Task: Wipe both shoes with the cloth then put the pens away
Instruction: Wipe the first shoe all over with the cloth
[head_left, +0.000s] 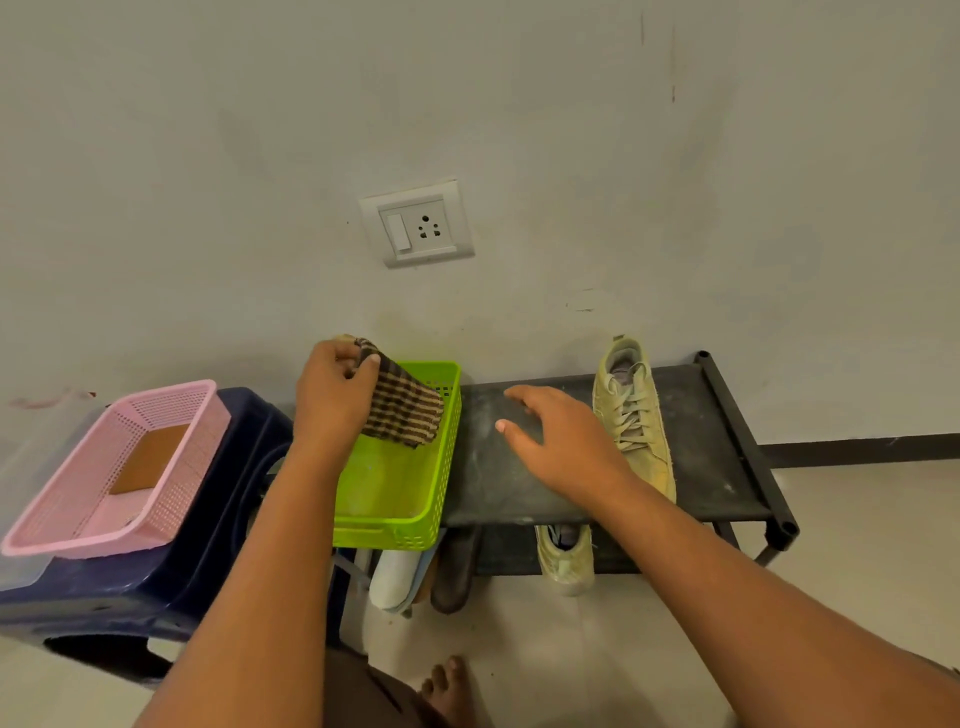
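Head view: pink basket (166, 387) with a flat brown pad (150, 460); green basket (387, 535) under the checked cloth (405, 410), pinched in left hand (332, 395) fingers. Right hand (561, 441) fingers spread, holding nothing, beside shoe (631, 415) on rack (717, 467), lengthwise wall-to-viewer, toe nearest.

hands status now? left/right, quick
Left hand: gripping the checked cloth over the green basket.
Right hand: open, fingers spread, holding nothing, above the black rack beside the shoe.
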